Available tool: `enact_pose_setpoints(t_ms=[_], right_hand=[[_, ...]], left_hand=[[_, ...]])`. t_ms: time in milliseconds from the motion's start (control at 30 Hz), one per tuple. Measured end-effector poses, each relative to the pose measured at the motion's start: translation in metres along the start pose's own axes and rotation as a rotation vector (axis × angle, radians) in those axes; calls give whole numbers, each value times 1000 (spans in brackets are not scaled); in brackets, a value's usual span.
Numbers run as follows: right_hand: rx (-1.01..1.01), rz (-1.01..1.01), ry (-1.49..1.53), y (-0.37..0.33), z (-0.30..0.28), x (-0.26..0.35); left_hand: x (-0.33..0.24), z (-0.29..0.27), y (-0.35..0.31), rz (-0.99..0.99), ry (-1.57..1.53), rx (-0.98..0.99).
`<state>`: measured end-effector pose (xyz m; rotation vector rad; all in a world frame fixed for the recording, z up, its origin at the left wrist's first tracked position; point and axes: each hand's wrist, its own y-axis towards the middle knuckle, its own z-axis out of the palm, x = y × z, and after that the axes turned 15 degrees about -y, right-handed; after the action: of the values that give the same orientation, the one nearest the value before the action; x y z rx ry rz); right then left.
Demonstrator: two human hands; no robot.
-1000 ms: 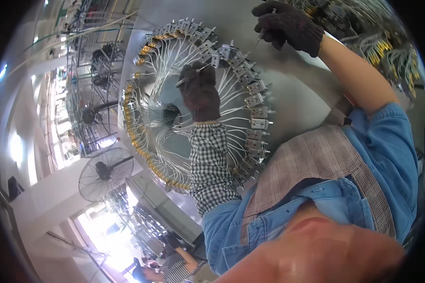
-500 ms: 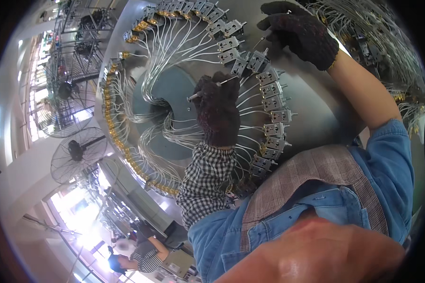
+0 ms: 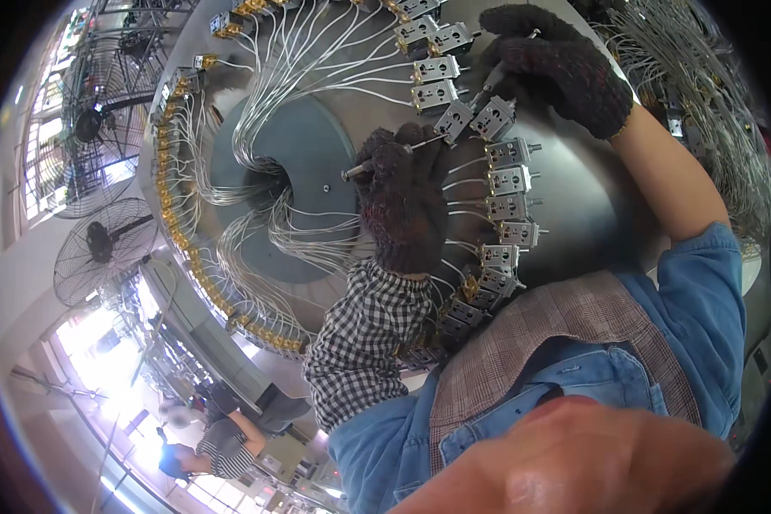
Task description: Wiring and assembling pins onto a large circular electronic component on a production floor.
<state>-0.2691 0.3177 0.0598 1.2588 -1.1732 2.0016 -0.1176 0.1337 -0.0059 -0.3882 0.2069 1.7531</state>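
My left hand (image 3: 403, 201), in a dark knitted glove, is closed around a slim metal screwdriver-like tool (image 3: 355, 171). Its thin shaft points right, the tip close to or touching a small silver block (image 3: 454, 122). Beside that block, a second silver block (image 3: 493, 117) sits tilted. My right hand (image 3: 565, 73), also in a dark glove, is bent above these blocks. A slim metal rod (image 3: 493, 79) shows under its fingers and a small metal end sticks up at its knuckles. Whether these are one piece is hidden.
Silver blocks with white wires ring the round metal table (image 3: 591, 193); the wires gather at a hole in the grey centre disc (image 3: 317, 137). Wire bundles (image 3: 702, 103) hang at the right. A large fan (image 3: 103, 244) and another person (image 3: 218, 445) are at the left.
The whole view has shifted, so the table and fan sit further left. My right hand is lower and nearer the tilted blocks. My left hand keeps its tool by the same block.
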Motion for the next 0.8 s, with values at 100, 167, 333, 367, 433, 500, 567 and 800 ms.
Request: enact_pose_setpoints(t_ms=[100,167,333,367,433,500,567,800], right_hand=[[35,-5,56,5,-1,-3],[32,9,47,11,-4,-6],[253,-38,-65,18,-13,-12],[255,-35,-67,18,-14,-12],[236,-151,-245,17,-14,-12],[210,-160,-286,16,-13,-9],[184,-172,-327,15,-14,-5],[227,-174,-215,22,-21,-10]], left_hand=[[1,4,0,5,-11,-89],[2,6,1,12,3,-142],[3,12,-2,16,18,-172],[3,12,-2,20,33,-190],[3,12,-2,10,37,-209],[3,11,-3,0,52,-239],[4,9,-5,20,70,-178],[8,3,-6,58,60,-84]])
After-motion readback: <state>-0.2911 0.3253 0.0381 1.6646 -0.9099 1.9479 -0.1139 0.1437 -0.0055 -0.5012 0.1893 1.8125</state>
